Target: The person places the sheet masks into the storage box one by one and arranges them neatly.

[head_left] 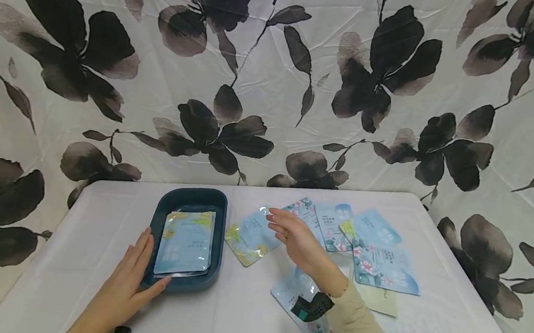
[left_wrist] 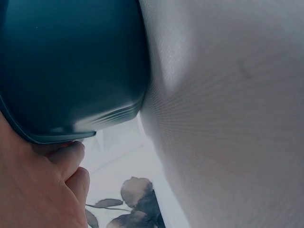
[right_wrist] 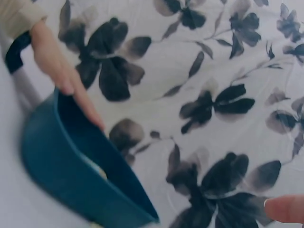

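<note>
Left hand, fingers straight, rests against a blue tray at eight o'clock; a packet stack lies inside. Right hand, empty fingers extended, is above loose packets at three o'clock. Seemingly mid-sorting; the next move likely calls for pinching one.

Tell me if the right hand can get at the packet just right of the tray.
Likely yes: the right hand looks empty, its fingertips show over that packet's far corner in the head view, and no other packet seems to lie on top.
</note>
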Demonstrator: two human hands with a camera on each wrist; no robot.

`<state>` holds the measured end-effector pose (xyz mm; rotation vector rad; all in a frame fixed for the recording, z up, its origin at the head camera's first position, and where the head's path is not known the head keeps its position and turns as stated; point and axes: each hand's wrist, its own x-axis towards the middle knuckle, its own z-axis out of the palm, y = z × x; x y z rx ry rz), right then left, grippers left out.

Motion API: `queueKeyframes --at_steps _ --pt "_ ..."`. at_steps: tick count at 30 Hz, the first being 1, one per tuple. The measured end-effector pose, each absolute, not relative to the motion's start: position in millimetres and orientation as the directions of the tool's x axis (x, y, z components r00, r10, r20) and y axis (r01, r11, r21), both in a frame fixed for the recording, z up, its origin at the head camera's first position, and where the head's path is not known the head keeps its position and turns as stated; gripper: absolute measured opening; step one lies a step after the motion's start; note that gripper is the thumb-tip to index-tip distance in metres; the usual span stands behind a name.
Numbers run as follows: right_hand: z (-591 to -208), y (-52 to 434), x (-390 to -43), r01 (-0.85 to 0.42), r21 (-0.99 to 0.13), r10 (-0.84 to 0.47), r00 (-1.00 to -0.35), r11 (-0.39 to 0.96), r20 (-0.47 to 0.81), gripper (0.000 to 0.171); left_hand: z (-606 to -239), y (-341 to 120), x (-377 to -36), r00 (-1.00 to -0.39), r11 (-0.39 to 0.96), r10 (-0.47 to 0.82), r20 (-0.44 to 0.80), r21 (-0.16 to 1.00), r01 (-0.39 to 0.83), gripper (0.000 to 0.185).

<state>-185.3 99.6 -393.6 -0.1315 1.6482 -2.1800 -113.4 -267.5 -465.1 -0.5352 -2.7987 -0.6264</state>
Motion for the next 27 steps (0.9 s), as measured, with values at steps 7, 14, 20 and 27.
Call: queueKeyframes --at_steps 7,14,20,27 --pt "-405.3 135.3 -181.4 0.21 -0.975 -0.333 -0.927 -0.072 -0.175 0.052 -464.3 -267.9 -112.4 -0.921 0.855 0.288 0.262 0.363 0.371 0.098" --pt "-421.0 167.3 -177.1 0.112 -0.992 -0.406 -0.905 0.052 -0.124 0.051 -464.8 -268.6 -112.4 -0.92 0.855 0.29 0.265 0.36 0.373 0.098" --pt "-431.0 185.8 -176.2 -0.029 -0.965 -0.438 -0.894 0.262 -0.092 0.05 -464.4 -268.9 -111.5 -0.921 0.858 0.287 0.263 0.356 0.369 0.098" --pt "-441.3 189.0 -176.8 -0.154 -0.866 -0.505 -0.854 0.476 -0.126 0.065 -462.8 -267.8 -111.7 -0.925 0.859 0.284 0.254 0.362 0.363 0.098"
